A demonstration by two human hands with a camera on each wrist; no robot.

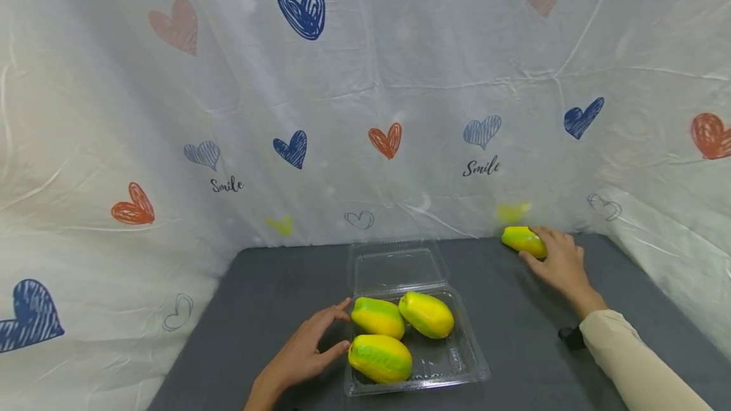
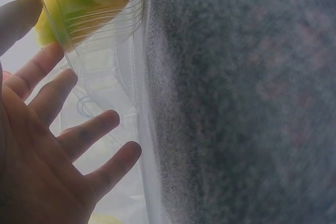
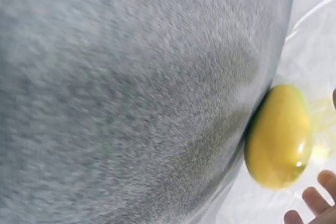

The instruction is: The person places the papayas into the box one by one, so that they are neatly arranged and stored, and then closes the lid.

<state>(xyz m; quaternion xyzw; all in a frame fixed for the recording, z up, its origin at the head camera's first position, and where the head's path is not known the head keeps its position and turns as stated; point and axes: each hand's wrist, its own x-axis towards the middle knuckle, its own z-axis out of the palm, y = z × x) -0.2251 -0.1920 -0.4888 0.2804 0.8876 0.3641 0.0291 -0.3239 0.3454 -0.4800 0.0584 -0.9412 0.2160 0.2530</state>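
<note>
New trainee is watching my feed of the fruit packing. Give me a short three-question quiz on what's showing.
1. How many mangoes lie in the clear tray?
2. True or false: the tray's lid is closed.
3. Which hand is at the loose mango near the table's far edge: A left, B right?

Key: 1. Three. 2. False, it lies open behind the tray. 3. B, the right hand; the left hand is open beside the tray.
</note>
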